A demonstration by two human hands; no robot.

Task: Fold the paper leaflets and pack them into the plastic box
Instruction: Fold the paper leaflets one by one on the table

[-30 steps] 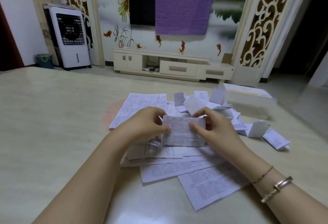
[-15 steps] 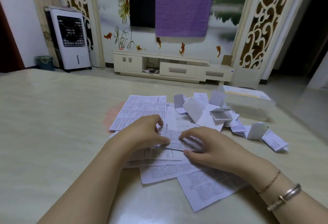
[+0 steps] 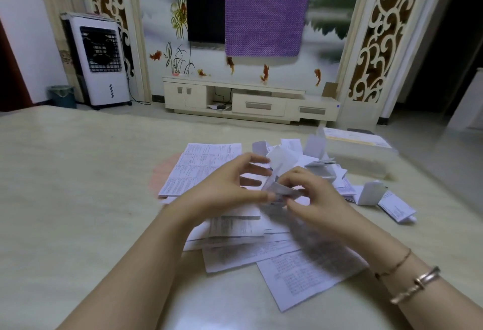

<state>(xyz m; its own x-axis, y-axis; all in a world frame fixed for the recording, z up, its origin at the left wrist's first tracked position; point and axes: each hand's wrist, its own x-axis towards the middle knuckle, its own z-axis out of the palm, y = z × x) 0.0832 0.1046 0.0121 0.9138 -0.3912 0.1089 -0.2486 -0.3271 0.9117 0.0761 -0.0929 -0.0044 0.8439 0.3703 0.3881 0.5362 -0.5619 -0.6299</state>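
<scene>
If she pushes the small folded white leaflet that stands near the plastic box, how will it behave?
The small folded white paper leaflet probably tips or slides easily: it stands tent-like on thin edges upon the glossy beige table. It looks light and floppy, like the loose folded leaflets heaped beside it, so it would likely spring partly open.

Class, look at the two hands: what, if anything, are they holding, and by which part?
Both hands pinch one small folded leaflet above the paper pile: left hand at its left edge, right hand at its right end. Motion blur hides the exact grip.
</scene>
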